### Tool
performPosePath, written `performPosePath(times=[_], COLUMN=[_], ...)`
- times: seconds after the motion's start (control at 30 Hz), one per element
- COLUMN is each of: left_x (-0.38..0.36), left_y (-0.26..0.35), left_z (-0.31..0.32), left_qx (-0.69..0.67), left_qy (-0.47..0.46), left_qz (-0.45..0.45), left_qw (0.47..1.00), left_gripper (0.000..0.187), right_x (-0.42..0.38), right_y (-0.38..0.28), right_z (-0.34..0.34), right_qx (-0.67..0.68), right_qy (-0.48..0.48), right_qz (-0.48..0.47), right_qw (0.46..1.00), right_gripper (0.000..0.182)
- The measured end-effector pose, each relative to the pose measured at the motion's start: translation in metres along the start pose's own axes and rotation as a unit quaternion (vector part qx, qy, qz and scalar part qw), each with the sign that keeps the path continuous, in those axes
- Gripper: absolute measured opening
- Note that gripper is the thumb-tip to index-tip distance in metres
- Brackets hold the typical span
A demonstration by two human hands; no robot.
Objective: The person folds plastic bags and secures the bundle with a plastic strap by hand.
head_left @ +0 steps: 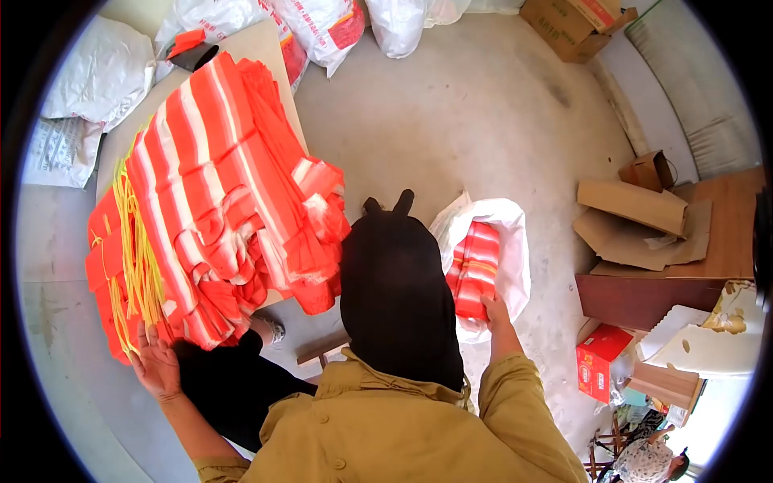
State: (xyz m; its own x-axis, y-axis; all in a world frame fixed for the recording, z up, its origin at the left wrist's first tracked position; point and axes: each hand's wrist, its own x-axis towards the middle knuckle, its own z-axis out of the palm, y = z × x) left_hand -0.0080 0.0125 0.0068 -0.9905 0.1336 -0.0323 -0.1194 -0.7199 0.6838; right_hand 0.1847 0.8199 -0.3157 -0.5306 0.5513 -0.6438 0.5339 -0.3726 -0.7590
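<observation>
My right hand [498, 314] reaches into an open white sack [517, 241] on the floor. Its fingers are at the near edge of a folded red-and-white striped fabric bundle [475, 266] and seem to grip it; the fingertips are partly hidden. At the left, my left hand [157, 369] is open with the palm turned up. It is by the lower ends of several yellow cords [137, 241] and holds nothing visible. A large pile of red-and-white striped fabric [205, 161] lies beside the cords on a table [278, 76].
Full white sacks [97, 72] stand behind the table. Cardboard boxes [564, 28] are at the far right, with an opened carton [636, 217] and a red box [600, 362] nearer. Another person [648, 460] is at the lower right. Bare floor [435, 121] lies beyond my knees.
</observation>
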Motion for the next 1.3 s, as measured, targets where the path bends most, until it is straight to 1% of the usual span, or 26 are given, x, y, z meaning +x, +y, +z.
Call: performPosePath(times=[0.07, 0.13, 0.2, 0.23, 0.33, 0.37, 0.4, 0.47, 0.57, 0.63, 0.67, 0.7, 0.73, 0.77, 0.8, 0.9, 0.93, 1.0, 1.07, 1.13, 1.17, 1.27, 1.3], left_x=[0.0, -0.001, -0.001, -0.001, 0.001, 0.002, 0.003, 0.002, 0.0, 0.0, -0.001, -0.002, -0.001, 0.001, 0.002, 0.002, 0.002, 0.003, 0.002, 0.003, 0.002, 0.003, 0.003], left_y=[-0.001, -0.003, -0.003, -0.003, -0.003, -0.005, -0.005, -0.005, -0.003, -0.003, -0.003, -0.003, -0.002, -0.003, -0.004, -0.002, -0.001, -0.001, -0.003, -0.005, -0.005, -0.004, -0.004], left_z=[0.002, 0.003, 0.001, -0.002, 0.003, 0.005, 0.004, 0.002, 0.002, 0.0, -0.001, -0.001, -0.001, -0.001, -0.001, -0.002, -0.004, -0.004, -0.002, 0.002, 0.003, 0.003, 0.004], left_qx=[-0.002, -0.005, -0.003, 0.0, 0.002, 0.0, 0.001, 0.003, -0.005, -0.003, -0.001, -0.001, 0.0, 0.0, -0.002, -0.003, -0.001, 0.002, 0.002, 0.005, 0.008, 0.009, 0.006], left_qy=[0.001, 0.004, 0.008, 0.01, 0.003, 0.0, 0.001, 0.007, 0.01, 0.009, 0.009, 0.008, 0.006, 0.003, -0.001, -0.009, -0.01, -0.011, -0.009, -0.001, 0.004, 0.009, 0.009], left_qz=[0.001, 0.003, 0.006, 0.007, 0.006, 0.007, 0.007, 0.007, 0.001, 0.004, 0.006, 0.006, 0.005, 0.005, 0.003, -0.005, -0.006, -0.003, 0.002, 0.002, 0.002, -0.003, -0.002], left_qw=[1.0, 1.0, 1.0, 1.0, 1.0, 1.0, 1.0, 1.0, 1.0, 1.0, 1.0, 1.0, 1.0, 1.0, 1.0, 1.0, 1.0, 1.0, 1.0, 1.0, 1.0, 1.0, 1.0], left_gripper=[0.072, 0.073, 0.073, 0.073, 0.074, 0.074, 0.074, 0.074, 0.074, 0.074, 0.074, 0.074, 0.074, 0.074, 0.074, 0.074, 0.074, 0.074, 0.074, 0.074, 0.074, 0.074, 0.075], right_x=[-0.006, -0.024, -0.059, -0.068, -0.041, -0.042, -0.037, -0.024, -0.019, 0.007, 0.015, 0.007, -0.003, -0.021, -0.035, -0.054, -0.055, -0.053, -0.051, -0.058, -0.064, -0.045, -0.039], right_y=[-0.012, -0.042, -0.088, -0.099, -0.044, -0.035, -0.019, -0.002, 0.012, 0.049, 0.062, 0.057, 0.043, 0.008, -0.017, -0.027, -0.03, -0.037, -0.036, -0.048, -0.057, -0.035, -0.026], right_z=[0.007, 0.021, 0.038, 0.041, 0.005, 0.0, -0.005, -0.006, 0.004, -0.007, -0.012, -0.006, -0.001, 0.012, 0.025, 0.045, 0.049, 0.055, 0.054, 0.062, 0.07, 0.069, 0.068], right_qx=[0.049, 0.116, 0.203, 0.247, 0.254, 0.152, 0.113, 0.073, 0.017, -0.138, -0.214, -0.341, -0.437, -0.525, -0.607, -0.636, -0.613, -0.565, -0.531, -0.581, -0.647, -0.615, -0.525], right_qy=[-0.006, -0.018, -0.058, -0.078, -0.059, 0.008, 0.023, 0.021, 0.063, 0.103, 0.122, 0.145, 0.091, 0.036, -0.019, 0.089, 0.09, 0.094, -0.065, -0.162, -0.181, -0.211, -0.207], right_qz=[-0.006, -0.011, -0.022, -0.028, 0.071, 0.138, 0.144, 0.128, 0.131, 0.101, 0.085, 0.07, 0.097, 0.123, 0.147, 0.089, 0.055, -0.017, -0.088, -0.151, -0.178, -0.145, -0.088], right_qw=[0.999, 0.993, 0.977, 0.966, 0.963, 0.979, 0.983, 0.989, 0.989, 0.98, 0.965, 0.926, 0.89, 0.841, 0.781, 0.762, 0.783, 0.82, 0.84, 0.783, 0.719, 0.746, 0.821], right_gripper=[0.047, 0.046, 0.045, 0.045, 0.044, 0.045, 0.047, 0.05, 0.05, 0.049, 0.05, 0.049, 0.051, 0.054, 0.056, 0.056, 0.056, 0.066, 0.074, 0.081, 0.083, 0.102, 0.106])
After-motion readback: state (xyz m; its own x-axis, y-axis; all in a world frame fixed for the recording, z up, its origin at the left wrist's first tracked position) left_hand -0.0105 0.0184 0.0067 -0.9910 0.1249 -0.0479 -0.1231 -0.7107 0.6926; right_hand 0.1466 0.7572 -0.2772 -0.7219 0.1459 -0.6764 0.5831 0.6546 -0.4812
